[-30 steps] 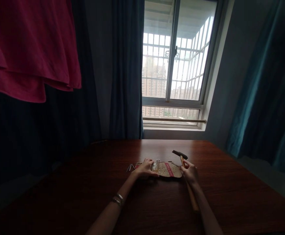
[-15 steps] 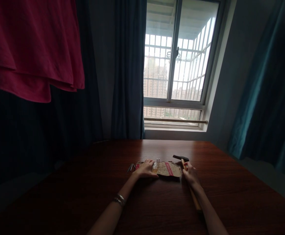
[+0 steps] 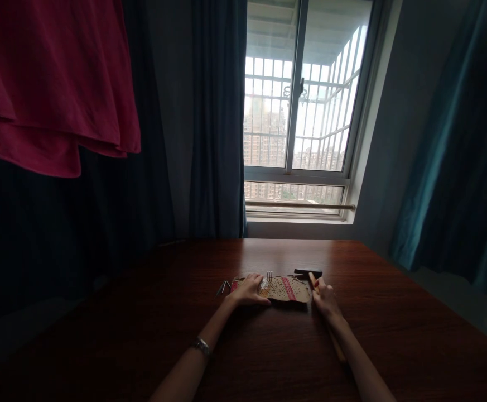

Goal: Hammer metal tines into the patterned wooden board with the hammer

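A flat wooden board (image 3: 285, 290) studded with dots and crossed by a pink band lies on the dark wooden table (image 3: 268, 346). Two nails (image 3: 269, 276) stand upright in it near its left part. My left hand (image 3: 248, 290) lies flat on the board's left end, fingers spread. My right hand (image 3: 323, 297) is wrapped round the wooden handle of a hammer (image 3: 310, 274), whose dark head rests low beside the board's right end.
A few loose nails (image 3: 223, 287) lie on the table left of the board. Behind the table are a window (image 3: 299, 111) and dark blue curtains (image 3: 216, 123). A red cloth (image 3: 51, 84) hangs at the upper left.
The hammer head has come down from above the board to table level at the board's right end. My left hand has stayed on the board.
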Available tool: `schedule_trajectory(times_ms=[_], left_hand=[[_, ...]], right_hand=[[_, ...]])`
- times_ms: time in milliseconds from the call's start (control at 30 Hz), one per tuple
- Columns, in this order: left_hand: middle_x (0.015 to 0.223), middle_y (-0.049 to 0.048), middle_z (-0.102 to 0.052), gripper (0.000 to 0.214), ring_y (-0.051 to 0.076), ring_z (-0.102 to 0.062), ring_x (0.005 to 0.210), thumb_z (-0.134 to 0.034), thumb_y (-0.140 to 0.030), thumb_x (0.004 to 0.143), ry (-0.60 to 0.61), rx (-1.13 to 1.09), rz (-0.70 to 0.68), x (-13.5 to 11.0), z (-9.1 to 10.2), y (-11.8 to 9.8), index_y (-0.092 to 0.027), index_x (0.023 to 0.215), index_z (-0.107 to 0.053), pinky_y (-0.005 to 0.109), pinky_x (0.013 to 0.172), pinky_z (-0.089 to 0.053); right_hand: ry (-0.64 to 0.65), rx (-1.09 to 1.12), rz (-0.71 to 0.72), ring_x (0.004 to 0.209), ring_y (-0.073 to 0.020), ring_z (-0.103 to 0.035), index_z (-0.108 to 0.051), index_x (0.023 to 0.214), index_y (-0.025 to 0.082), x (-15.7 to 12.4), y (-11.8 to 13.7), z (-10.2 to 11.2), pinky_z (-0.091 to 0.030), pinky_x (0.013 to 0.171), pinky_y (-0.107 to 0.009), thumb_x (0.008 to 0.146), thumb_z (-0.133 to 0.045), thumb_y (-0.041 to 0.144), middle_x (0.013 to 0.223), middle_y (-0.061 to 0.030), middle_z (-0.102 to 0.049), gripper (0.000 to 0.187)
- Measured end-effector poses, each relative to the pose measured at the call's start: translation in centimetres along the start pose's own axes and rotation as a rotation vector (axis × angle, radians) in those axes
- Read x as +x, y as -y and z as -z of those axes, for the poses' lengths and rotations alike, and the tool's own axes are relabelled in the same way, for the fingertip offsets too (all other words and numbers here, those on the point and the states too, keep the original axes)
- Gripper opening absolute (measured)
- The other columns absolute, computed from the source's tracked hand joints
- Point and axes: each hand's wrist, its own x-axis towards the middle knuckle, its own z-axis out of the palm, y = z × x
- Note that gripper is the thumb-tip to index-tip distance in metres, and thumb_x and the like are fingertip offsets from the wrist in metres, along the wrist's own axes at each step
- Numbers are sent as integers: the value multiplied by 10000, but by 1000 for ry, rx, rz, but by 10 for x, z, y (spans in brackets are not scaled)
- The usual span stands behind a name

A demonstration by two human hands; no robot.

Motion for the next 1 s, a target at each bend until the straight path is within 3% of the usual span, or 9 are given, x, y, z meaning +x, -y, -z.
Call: schedule_trajectory(times_ms=[367, 533, 667, 833, 1000], left_hand=[[1354, 146, -414, 1021, 305, -366, 1257, -710, -628, 514, -9, -103, 18, 1, 2, 2, -156, 1352, -365, 347, 1051, -292], [1229, 127, -547, 626, 252, -508, 1141, -654, -445, 679, -192, -237, 113, 11, 0, 4, -146, 1210, -514, 286, 952, -388], [1098, 70, -639, 347, 211, -588, 1019, -592, -329, 732, -281, -280, 146, 19, -4, 5, -175, 1042, -618, 257, 869, -436], [1011, 56, -672, 270, 208, -604, 966, -585, -270, 725, -334, -212, 175, 18, -1, 4, -189, 970, -667, 268, 842, -446], [933, 73, -685, 254, 209, -619, 910, -562, -262, 721, -377, -241, 255, 14, 19, 6, -158, 917, -686, 276, 770, -474]], right_hand=[[8, 21, 16, 696, -166, -559, -518, 903, 170, -1, 2, 2, -360, 640, -224, 788, -466, 137, 727, -61, -591, 131], [16, 90, -24, 697, -167, -589, -544, 863, 169, 1, -1, -1, -359, 613, -220, 769, -491, 130, 747, -70, -627, 115], [10, 115, -54, 719, -171, -606, -551, 849, 172, 0, -1, 0, -365, 605, -218, 764, -503, 135, 766, -77, -637, 105], [1, 108, -59, 727, -177, -616, -552, 881, 173, -1, 1, 1, -370, 607, -219, 767, -507, 155, 795, -86, -647, 124], [12, 80, -26, 754, -200, -615, -557, 914, 174, -3, 4, 6, -384, 636, -234, 763, -514, 176, 812, -104, -660, 157]])
